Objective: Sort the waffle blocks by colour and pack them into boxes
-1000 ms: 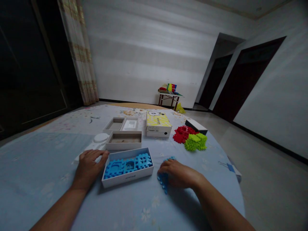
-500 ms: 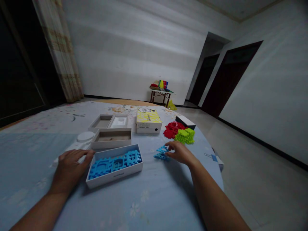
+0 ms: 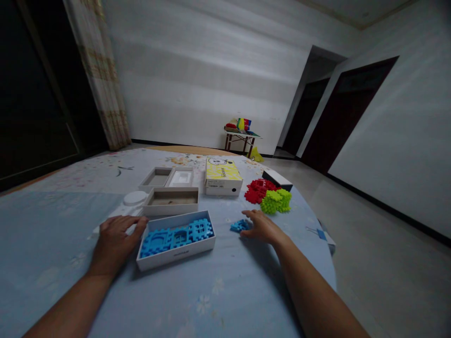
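Note:
My left hand is at the left end of a white box, its thumb and curved fingertips closed at the far left corner of the rim. Blue interlocking plastic blocks, some with window-like openings, fill that box. To the right, my right hand has thumb and forefinger spread apart beside small blue block pieces lying on the tablecloth. The thumb is close to these pieces; whether it touches them I cannot tell.
Beyond the white box are a grey-lined tray, another divided box and a round white object. A yellow-and-white box stands mid-table. Red blocks, green blocks and a black-and-white box sit at right.
The blue piece pinched in my right hand now lies low with the other blue piece, and the fingers have spread. My left hand stays at the box. The view has shifted slightly.

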{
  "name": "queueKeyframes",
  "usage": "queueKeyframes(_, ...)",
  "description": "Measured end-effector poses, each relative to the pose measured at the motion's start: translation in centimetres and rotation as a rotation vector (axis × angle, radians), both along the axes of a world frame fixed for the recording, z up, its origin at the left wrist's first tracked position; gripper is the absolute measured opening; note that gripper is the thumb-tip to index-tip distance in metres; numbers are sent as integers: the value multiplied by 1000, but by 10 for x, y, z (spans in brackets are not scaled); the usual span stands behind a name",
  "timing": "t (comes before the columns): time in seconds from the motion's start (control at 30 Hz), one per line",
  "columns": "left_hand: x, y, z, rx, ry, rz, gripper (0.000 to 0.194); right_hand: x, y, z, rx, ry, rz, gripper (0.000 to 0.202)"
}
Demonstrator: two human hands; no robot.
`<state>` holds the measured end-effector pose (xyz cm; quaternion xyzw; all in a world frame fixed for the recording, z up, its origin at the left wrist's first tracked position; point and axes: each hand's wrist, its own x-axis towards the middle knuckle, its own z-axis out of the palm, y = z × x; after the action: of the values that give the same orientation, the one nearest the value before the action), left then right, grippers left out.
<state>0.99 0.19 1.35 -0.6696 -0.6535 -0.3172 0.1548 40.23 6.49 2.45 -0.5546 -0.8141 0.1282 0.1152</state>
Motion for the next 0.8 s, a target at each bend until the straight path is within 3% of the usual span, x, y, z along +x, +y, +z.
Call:
queueKeyframes(0.2,3,-3,3,-15,-24,-4,39,-3,7,-11,-71,37,47,57)
queueKeyframes(0.4,3,-3,4,-30,-47,-17,40,-6,8,-11,-83,42,53,57)
queueKeyframes(0.63,4,-4,3,-9,-79,-19,40,-7,14,-12,-137,68,25,28)
queueKeyframes(0.8,4,-5,4,0,-54,-7,39,-8,17,-13,-172,89,5,30)
